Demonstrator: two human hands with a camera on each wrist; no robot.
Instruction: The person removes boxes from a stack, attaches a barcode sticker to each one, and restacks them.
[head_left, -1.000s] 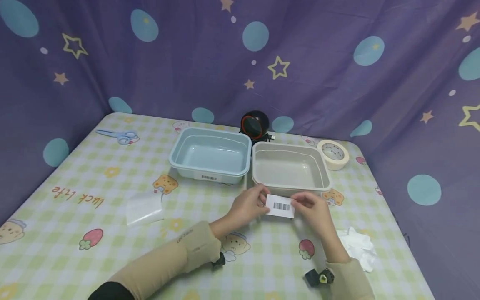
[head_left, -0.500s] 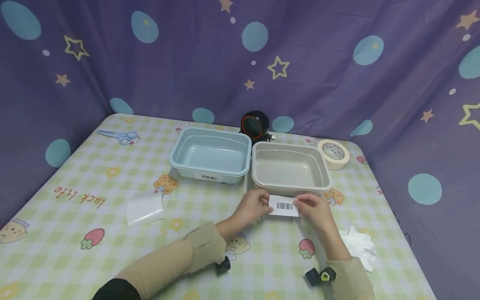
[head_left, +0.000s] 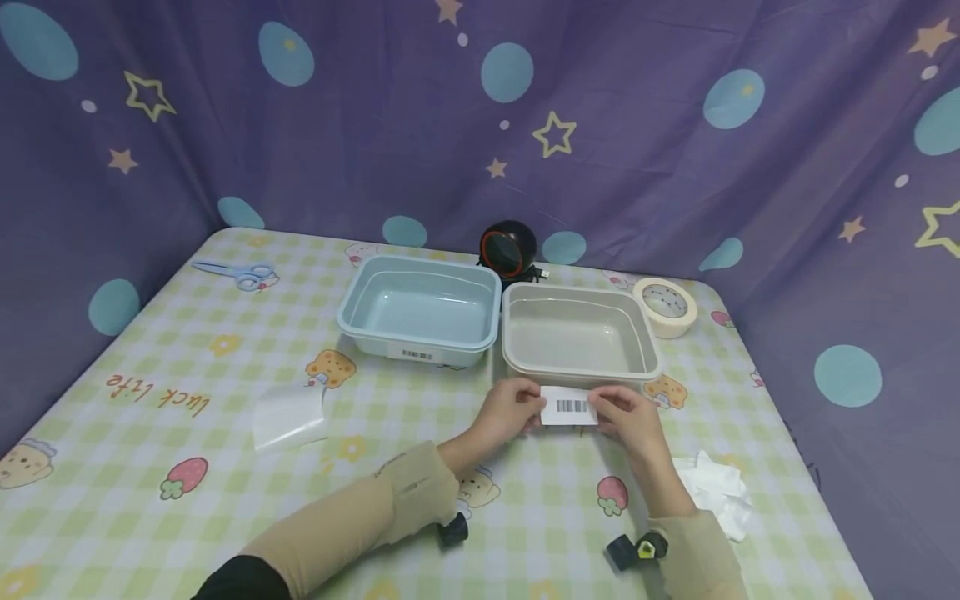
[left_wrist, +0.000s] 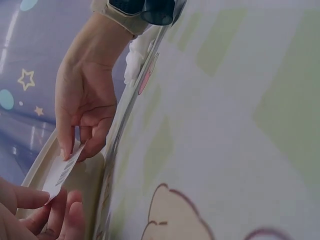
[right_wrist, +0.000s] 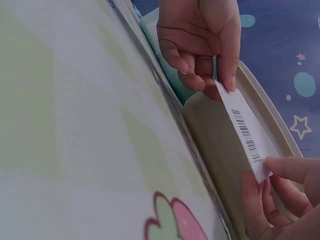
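A white barcode label (head_left: 567, 406) is stretched between my two hands, just in front of the grey basin (head_left: 581, 333). My left hand (head_left: 513, 411) pinches its left end between thumb and fingers. At the other end my right hand (head_left: 628, 417) pinches it the same way. In the right wrist view the label (right_wrist: 245, 132) stands tilted, its printed bars facing the camera, near the basin's front wall. The left wrist view shows the label (left_wrist: 62, 172) nearly edge-on. To the left, a light blue basin (head_left: 420, 304) carries a similar barcode label (head_left: 417, 354) on its front.
A roll of tape (head_left: 664, 307) sits right of the grey basin. Behind the basins stands a black round device (head_left: 507, 250). Blue scissors (head_left: 240, 273) lie at the far left, a glossy clear-white sheet (head_left: 290, 417) nearer. Crumpled white tissue (head_left: 716, 496) lies beside the right forearm.
Both hands have shifted slightly to the right with the label, then a little closer to the grey basin. The label's tilt has levelled out. The basins stay in place.
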